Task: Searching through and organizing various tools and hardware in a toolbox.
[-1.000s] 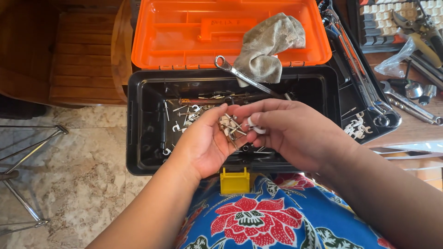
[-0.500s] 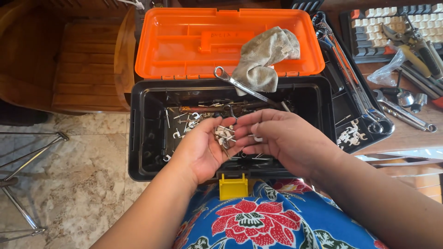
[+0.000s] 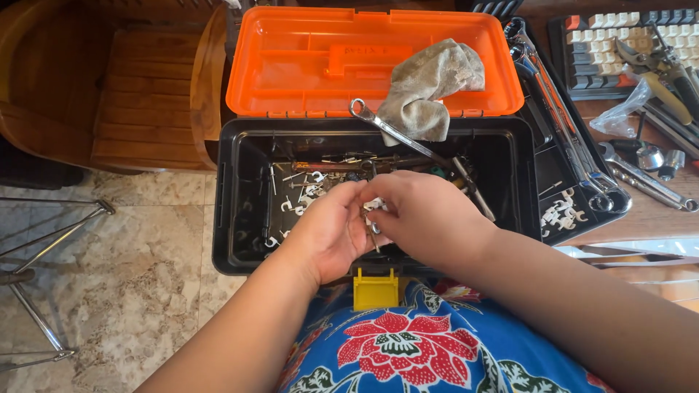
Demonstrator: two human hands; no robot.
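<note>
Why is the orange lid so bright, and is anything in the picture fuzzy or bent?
Head view: daylight falls evenly on the open orange lid, while the black toolbox stays dim inside. The hands, left hand and right hand, look sharp. The wide lens bows the edges, so the spanners lean.

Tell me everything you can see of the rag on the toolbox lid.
The rag is a crumpled grey-beige cloth, soft and worn-looking, with darker stains. It lies bunched on the right half of the open orange lid, its lower end drooping over the hinge edge toward the black box. A steel wrench lies slantwise just in front, its ring end beside the rag's lower fold; whether they touch I cannot tell. Neither hand is near it.
</note>
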